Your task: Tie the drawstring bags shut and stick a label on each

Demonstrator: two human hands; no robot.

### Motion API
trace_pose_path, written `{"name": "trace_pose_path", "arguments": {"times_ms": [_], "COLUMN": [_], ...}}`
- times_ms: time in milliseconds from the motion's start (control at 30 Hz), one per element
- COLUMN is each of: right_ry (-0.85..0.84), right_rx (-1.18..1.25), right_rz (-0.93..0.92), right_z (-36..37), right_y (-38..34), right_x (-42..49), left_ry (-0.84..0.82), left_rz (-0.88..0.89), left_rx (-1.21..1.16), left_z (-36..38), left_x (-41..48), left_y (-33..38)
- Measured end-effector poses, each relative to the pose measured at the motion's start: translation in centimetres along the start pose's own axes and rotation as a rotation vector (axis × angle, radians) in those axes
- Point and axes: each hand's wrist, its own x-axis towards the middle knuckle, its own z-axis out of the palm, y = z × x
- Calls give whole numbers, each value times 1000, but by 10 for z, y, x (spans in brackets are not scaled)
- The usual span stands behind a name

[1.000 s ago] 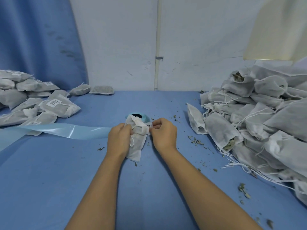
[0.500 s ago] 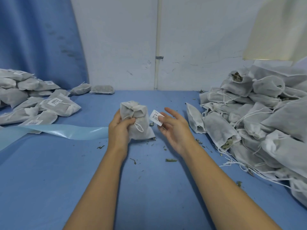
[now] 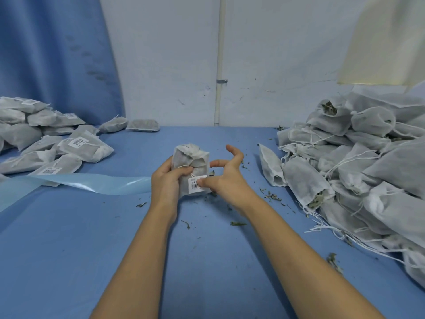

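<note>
Now the label (image 3: 196, 185) has landed low on the upright bag (image 3: 192, 157), right hand (image 3: 226, 178) thumbing it, grip splayed wide, left hand (image 3: 167, 183) grip holding the bag.

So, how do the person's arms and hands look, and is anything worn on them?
Both are bare. The left forearm and right forearm show no sleeve up to the frame edge. The left hand and right hand show no glove, ring, watch or bracelet.

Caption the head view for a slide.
Left hand grips a drawstring bag while the right hand presses a barcode label onto it.
</note>
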Motion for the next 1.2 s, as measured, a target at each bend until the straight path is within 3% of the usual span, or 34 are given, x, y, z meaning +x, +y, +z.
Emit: {"name": "trace_pose_path", "arguments": {"times_ms": [200,367,467,567,833,1000,1100,1200], "right_ry": [15,17,-37,55,142,149,173,207], "right_rx": [24,-118,73,180,458,495,443,382], "right_rz": [2,51,70,61,88,81,74,56], "right_z": [0,-5,-7,-7,1,2,3,6], "right_y": [0,1,2,3,7,14,15,16], "right_x": [-1,0,-3,0,0,0,0,0], "left_ry": [-49,-119,-202,-234,-195,-167,-128,-86], "left_rz": [-35,-96,-113,-127,-247,-301,-298,-182], "left_rx": [37,-44,-109,-65,-179,-292,-250,14], "left_z": [-2,-1,1,2,1,-1,-2,-4], "left_x": [1,0,-1,-4,-5,-3,-1,-1], "left_y": [-1,-1,1,-1,-7,-5,-6,-4]}}
